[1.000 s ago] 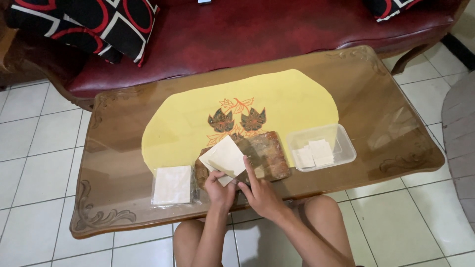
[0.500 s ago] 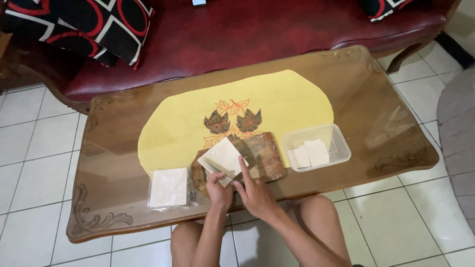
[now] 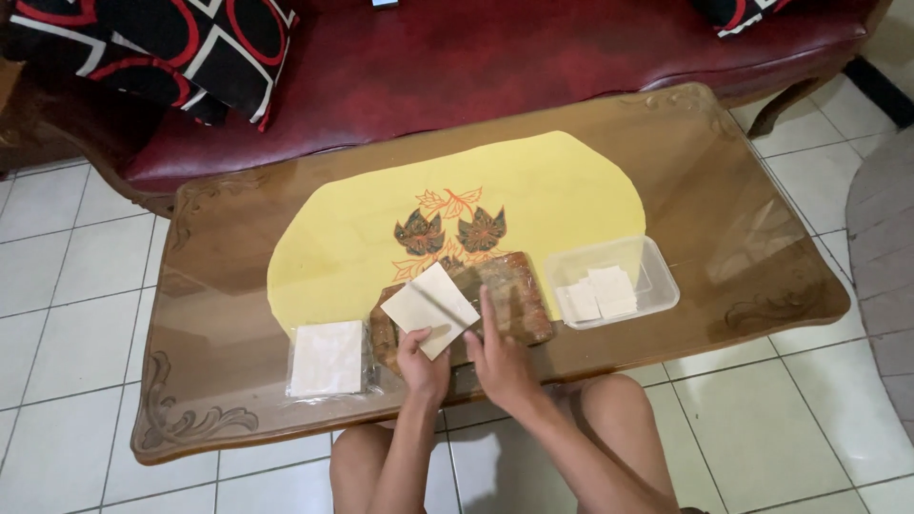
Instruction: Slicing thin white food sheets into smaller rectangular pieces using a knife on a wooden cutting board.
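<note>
Nearest, two bare knees, with white floor tiles (image 3: 781,419) around them. Above them, two hands at the near edge of the glass-topped brown wooden tabletop (image 3: 228,314).

Left hand (image 3: 424,366): fingers pinched on the near corner of one pale cream square sheet (image 3: 430,309), which lies tilted as a diamond, its far corner pointing away and to the right. Right hand (image 3: 500,357): just beside it, fingers loose and holding nothing, the forefinger stretched forward to the sheet's right edge. The left hand is the nearer to the sheet; the sheet lies straight ahead of both.

Under the sheet: one dark brown rectangular wooden board (image 3: 519,300), long axis left to right.

Left of the board: one clear plastic packet of white sheets (image 3: 327,357), flat.

Right of the board: one clear plastic rectangular tub (image 3: 609,281), holding what look like two low stacks of white squares.

Beyond: one yellow oval cloth with a leaf pattern (image 3: 533,195).

Farthest: one dark red sofa (image 3: 514,57); two black cushions with red and white lines (image 3: 152,48), one at each end.
</note>
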